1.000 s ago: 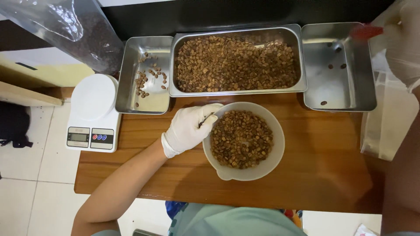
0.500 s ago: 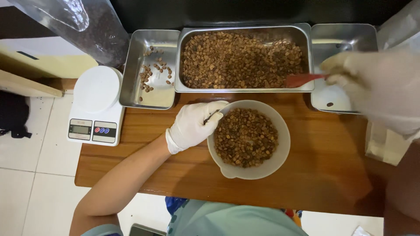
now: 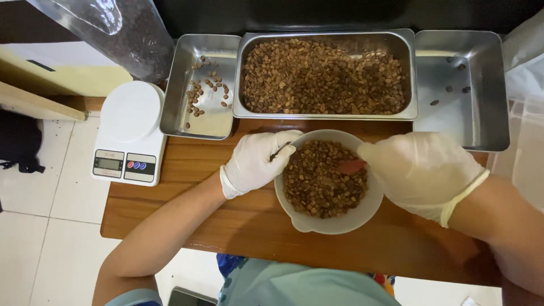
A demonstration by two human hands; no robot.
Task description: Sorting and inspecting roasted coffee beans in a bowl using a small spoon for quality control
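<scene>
Centrally, white bowl [image 3: 328,218] of coffee beans [image 3: 320,178] sits between gloved hands: left hand [image 3: 258,163] clamped on its rim, right hand [image 3: 419,170] pinching a red scoop [image 3: 350,166] inside it.

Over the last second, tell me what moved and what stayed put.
The right hand came down from the right tray to the bowl, bringing its red scoop onto the beans. The left hand stayed on the bowl's rim; trays and scale unchanged.

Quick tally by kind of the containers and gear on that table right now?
Steel trays: 3, left, middle, right
White bowl of beans: 1
White kitchen scale: 1
Gloved hands: 2, left hand, right hand
Total: 7
</scene>
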